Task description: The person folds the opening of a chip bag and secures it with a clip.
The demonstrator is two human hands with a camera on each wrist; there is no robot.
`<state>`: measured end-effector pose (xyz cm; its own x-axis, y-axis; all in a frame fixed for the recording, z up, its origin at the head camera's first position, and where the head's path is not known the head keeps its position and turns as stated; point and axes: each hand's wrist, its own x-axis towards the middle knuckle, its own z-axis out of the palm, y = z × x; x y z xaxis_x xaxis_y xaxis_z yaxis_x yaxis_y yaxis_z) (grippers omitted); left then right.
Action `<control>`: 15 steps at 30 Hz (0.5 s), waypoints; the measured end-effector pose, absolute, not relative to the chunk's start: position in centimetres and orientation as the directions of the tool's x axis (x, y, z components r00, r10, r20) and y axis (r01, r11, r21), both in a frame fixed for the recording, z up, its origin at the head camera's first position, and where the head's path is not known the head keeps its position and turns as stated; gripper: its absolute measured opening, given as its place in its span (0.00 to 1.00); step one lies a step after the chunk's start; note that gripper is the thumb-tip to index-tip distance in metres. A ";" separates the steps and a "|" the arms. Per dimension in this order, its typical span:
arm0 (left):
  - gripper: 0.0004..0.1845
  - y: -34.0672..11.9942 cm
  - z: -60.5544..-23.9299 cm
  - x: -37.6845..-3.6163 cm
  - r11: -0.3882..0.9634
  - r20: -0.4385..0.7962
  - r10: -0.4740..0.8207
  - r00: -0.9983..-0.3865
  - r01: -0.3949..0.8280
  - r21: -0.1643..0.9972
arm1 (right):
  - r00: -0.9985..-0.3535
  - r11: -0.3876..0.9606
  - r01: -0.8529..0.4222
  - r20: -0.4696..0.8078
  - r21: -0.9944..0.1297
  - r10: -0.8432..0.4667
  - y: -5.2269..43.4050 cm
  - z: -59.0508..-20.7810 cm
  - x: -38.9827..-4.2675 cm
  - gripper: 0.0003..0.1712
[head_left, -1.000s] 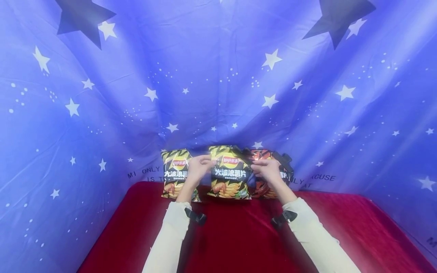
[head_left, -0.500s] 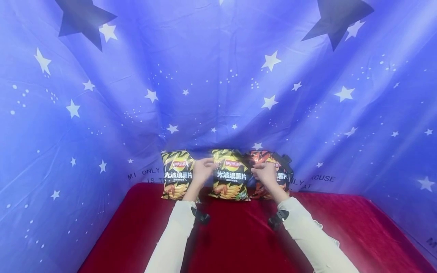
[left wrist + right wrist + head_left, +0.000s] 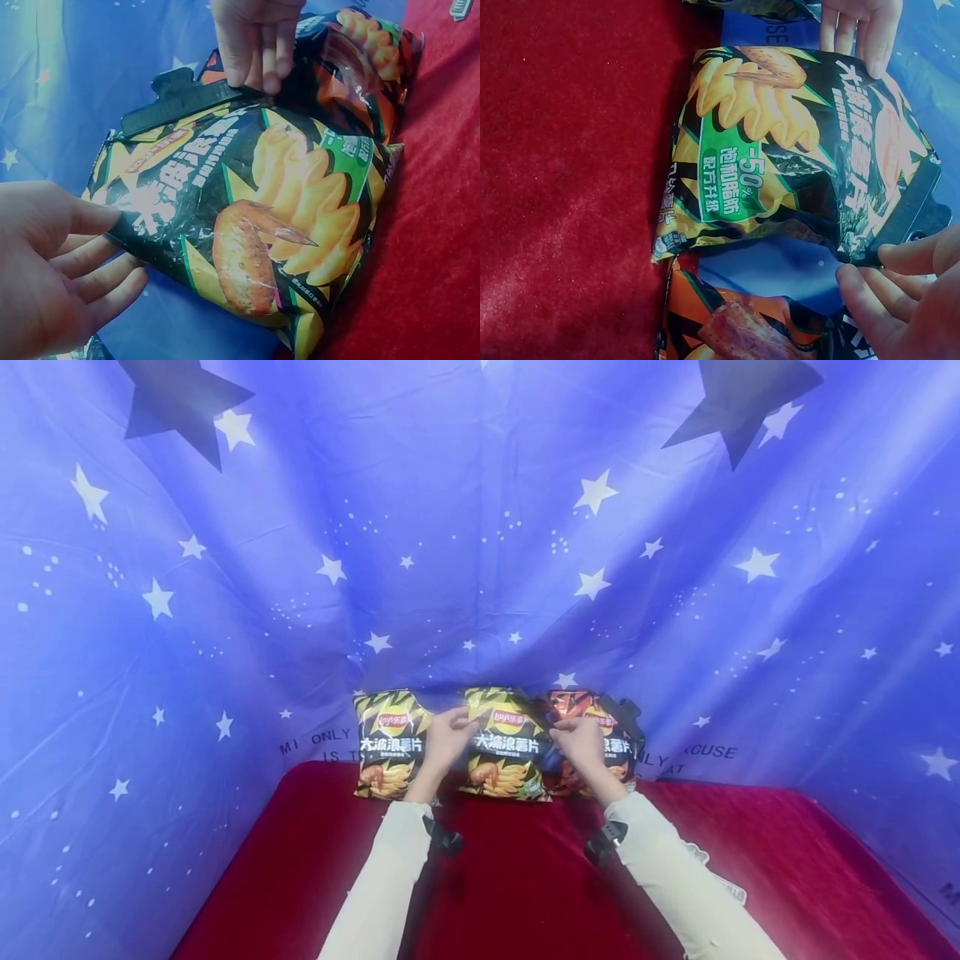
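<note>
A yellow-and-black chip bag leans upright at the back of the red cloth, between two others. My left hand pinches its left edge; in the left wrist view the thumb lies on the front and the fingers pass behind. At the opposite upper corner, my right hand pinches the bag where a black clip ends, the thumb against the clip's tip. That clip spans the bag's top edge. A red-and-black chip bag stands partly behind my right hand. Left of my left hand is another yellow-and-black chip bag.
Red velvety cloth covers the table in front of the bags. A blue star-printed curtain rises right behind them. Another black clip sits on the red bag. By the right sleeve lies a white-edged flat piece.
The middle chip bag has come down slightly and shifted a little right. My left hand moved right and my right hand a little left and down; the last half second shows almost no movement.
</note>
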<state>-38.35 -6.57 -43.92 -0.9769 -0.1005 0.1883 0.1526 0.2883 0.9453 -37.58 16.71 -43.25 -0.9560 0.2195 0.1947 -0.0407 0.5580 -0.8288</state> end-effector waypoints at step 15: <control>0.27 -6.2 -44.7 -38.7 0.297 0.157 -0.072 -0.985 0.129 0.946 | -0.967 0.563 -0.022 0.161 -0.826 0.198 16.6 -43.2 -37.3 0.21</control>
